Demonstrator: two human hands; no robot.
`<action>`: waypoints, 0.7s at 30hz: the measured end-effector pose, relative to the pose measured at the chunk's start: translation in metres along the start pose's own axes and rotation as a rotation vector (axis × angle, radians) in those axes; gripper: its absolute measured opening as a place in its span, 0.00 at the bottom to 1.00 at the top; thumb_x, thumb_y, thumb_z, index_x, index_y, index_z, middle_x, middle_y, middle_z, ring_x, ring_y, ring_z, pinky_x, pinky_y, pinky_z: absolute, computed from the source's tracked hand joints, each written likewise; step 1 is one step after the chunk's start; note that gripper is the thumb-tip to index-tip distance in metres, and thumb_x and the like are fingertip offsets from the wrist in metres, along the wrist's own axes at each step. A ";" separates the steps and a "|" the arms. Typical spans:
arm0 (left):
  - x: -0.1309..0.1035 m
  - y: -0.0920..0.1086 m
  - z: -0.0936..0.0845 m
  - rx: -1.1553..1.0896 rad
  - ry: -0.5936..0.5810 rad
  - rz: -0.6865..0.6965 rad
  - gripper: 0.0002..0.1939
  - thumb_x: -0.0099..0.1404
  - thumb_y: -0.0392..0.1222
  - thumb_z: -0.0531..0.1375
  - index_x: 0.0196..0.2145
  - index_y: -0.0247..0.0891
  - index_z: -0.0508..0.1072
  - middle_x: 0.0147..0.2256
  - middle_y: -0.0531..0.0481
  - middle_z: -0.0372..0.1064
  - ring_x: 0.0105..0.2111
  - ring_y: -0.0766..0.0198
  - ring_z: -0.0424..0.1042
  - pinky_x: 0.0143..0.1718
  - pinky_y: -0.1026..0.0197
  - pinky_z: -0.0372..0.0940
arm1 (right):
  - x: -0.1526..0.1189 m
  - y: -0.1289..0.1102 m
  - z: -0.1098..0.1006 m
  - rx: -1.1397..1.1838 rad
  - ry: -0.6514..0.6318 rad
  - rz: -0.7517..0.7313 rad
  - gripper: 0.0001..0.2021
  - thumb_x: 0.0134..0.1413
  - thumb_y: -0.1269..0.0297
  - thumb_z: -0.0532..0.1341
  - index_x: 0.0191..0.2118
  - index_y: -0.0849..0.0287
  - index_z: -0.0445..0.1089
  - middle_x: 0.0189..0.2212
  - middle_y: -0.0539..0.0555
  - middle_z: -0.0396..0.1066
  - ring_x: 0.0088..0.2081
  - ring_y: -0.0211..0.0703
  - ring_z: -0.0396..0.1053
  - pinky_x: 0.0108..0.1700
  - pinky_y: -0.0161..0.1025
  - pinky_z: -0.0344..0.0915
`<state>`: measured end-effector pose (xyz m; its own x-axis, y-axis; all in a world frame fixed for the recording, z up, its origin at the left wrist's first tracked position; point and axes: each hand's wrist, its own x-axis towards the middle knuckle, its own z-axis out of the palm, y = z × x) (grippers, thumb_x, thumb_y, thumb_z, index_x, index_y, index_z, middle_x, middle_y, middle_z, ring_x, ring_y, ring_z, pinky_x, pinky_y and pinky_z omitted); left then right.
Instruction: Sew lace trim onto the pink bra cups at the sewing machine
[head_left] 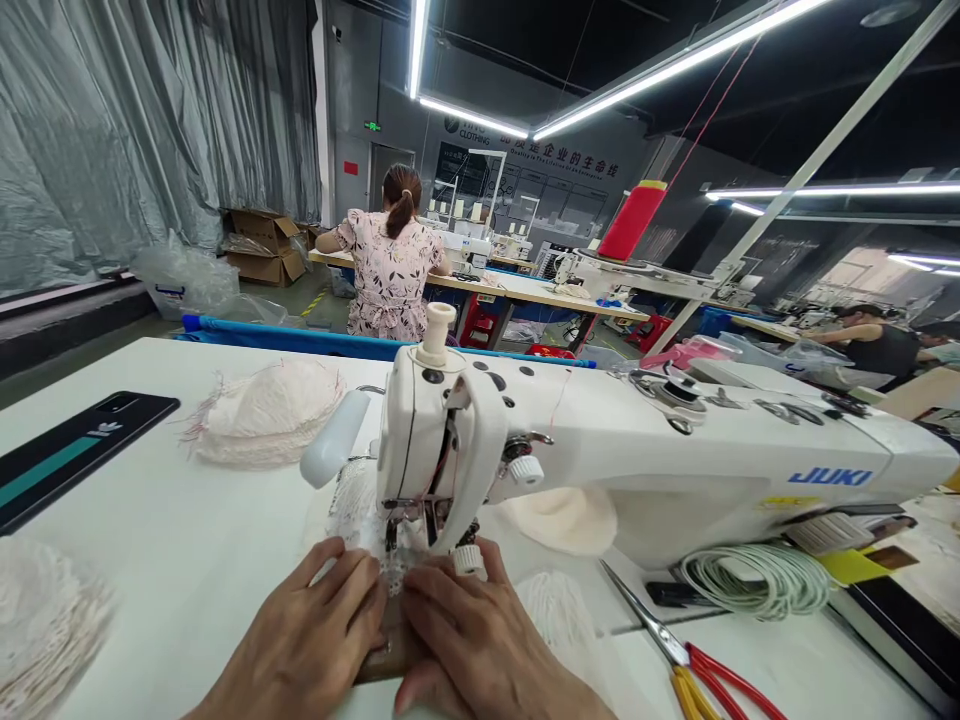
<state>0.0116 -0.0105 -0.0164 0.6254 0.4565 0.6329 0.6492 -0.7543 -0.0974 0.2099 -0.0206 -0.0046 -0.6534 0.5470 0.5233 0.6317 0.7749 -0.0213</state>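
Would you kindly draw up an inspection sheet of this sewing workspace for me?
Surface: white tabletop, partly covered.
Job's things: white lace fabric at the needle end of the sewing machine.
Clutter: lace stack behind a dark phone-like device's right end, second stack at lower left, red-and-yellow-handled scissors at right.
Hands: left hand and right hand on the work, side by side, before the needle.
Cables: coiled pale green cord; whether electrical, cannot tell.
Surroundings: co-worker ahead, back turned; cardboard boxes; strip lights.
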 end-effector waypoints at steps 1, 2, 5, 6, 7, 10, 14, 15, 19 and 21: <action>-0.001 0.002 -0.001 -0.005 0.023 0.006 0.15 0.67 0.27 0.48 0.29 0.36 0.71 0.27 0.52 0.66 0.29 0.63 0.67 0.43 0.54 0.58 | 0.000 -0.001 -0.002 0.018 -0.012 -0.006 0.25 0.59 0.41 0.50 0.36 0.61 0.68 0.33 0.54 0.73 0.33 0.41 0.67 0.48 0.45 0.54; -0.001 0.004 -0.002 -0.005 0.036 0.010 0.16 0.67 0.27 0.48 0.28 0.35 0.71 0.26 0.52 0.66 0.28 0.63 0.66 0.42 0.54 0.59 | 0.001 -0.002 -0.003 0.030 -0.023 -0.007 0.24 0.60 0.43 0.50 0.35 0.61 0.67 0.32 0.52 0.72 0.32 0.40 0.67 0.47 0.45 0.54; 0.000 0.007 -0.007 0.006 0.049 0.015 0.18 0.68 0.28 0.47 0.27 0.35 0.72 0.25 0.51 0.67 0.28 0.63 0.66 0.42 0.55 0.59 | 0.003 -0.003 -0.007 0.057 0.003 -0.007 0.21 0.62 0.46 0.51 0.34 0.61 0.67 0.32 0.51 0.72 0.32 0.40 0.67 0.47 0.45 0.52; 0.001 0.007 -0.007 0.008 0.046 0.015 0.19 0.69 0.28 0.47 0.27 0.35 0.73 0.26 0.51 0.67 0.29 0.63 0.66 0.42 0.54 0.59 | 0.004 -0.003 -0.007 0.069 0.026 -0.008 0.21 0.63 0.46 0.50 0.34 0.61 0.67 0.31 0.51 0.72 0.31 0.40 0.67 0.47 0.45 0.51; 0.001 0.008 -0.008 0.011 0.046 0.015 0.19 0.69 0.28 0.46 0.27 0.35 0.73 0.26 0.50 0.67 0.29 0.63 0.67 0.42 0.54 0.59 | 0.004 -0.003 -0.007 0.081 0.050 -0.010 0.22 0.63 0.47 0.49 0.34 0.62 0.67 0.31 0.51 0.72 0.31 0.39 0.67 0.47 0.45 0.51; 0.000 0.008 -0.008 0.027 0.050 0.014 0.20 0.69 0.28 0.45 0.29 0.34 0.74 0.28 0.49 0.69 0.31 0.62 0.68 0.44 0.54 0.59 | 0.004 -0.002 -0.006 0.105 0.087 -0.010 0.24 0.64 0.46 0.45 0.35 0.62 0.67 0.31 0.52 0.72 0.30 0.39 0.67 0.47 0.46 0.50; -0.002 0.006 -0.005 0.049 0.062 0.015 0.20 0.70 0.30 0.45 0.30 0.34 0.75 0.29 0.49 0.70 0.32 0.62 0.68 0.44 0.54 0.60 | 0.003 -0.002 -0.006 0.101 0.065 0.013 0.25 0.64 0.45 0.44 0.36 0.61 0.68 0.31 0.52 0.72 0.32 0.41 0.67 0.47 0.46 0.50; -0.003 0.006 -0.004 0.054 0.069 0.014 0.19 0.70 0.30 0.45 0.31 0.34 0.75 0.30 0.48 0.71 0.33 0.62 0.69 0.44 0.54 0.60 | 0.003 -0.002 -0.006 0.097 0.062 0.013 0.24 0.64 0.45 0.45 0.37 0.61 0.68 0.31 0.52 0.72 0.33 0.41 0.68 0.47 0.46 0.50; -0.009 0.000 0.005 0.075 0.065 0.019 0.17 0.71 0.32 0.46 0.34 0.34 0.75 0.35 0.46 0.73 0.38 0.59 0.70 0.47 0.52 0.59 | 0.003 0.000 -0.005 0.078 0.080 0.028 0.22 0.64 0.47 0.49 0.39 0.61 0.68 0.33 0.52 0.73 0.32 0.41 0.67 0.49 0.47 0.48; -0.012 -0.003 0.008 0.071 0.032 0.017 0.16 0.71 0.35 0.47 0.36 0.33 0.75 0.37 0.45 0.73 0.40 0.59 0.69 0.49 0.51 0.58 | 0.003 0.001 -0.003 0.065 0.091 0.041 0.20 0.64 0.49 0.50 0.40 0.61 0.68 0.34 0.53 0.74 0.32 0.41 0.67 0.49 0.47 0.47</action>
<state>0.0056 -0.0100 -0.0302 0.6232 0.4272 0.6551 0.6681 -0.7262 -0.1621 0.2098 -0.0194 0.0000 -0.5852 0.5497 0.5961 0.6266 0.7732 -0.0978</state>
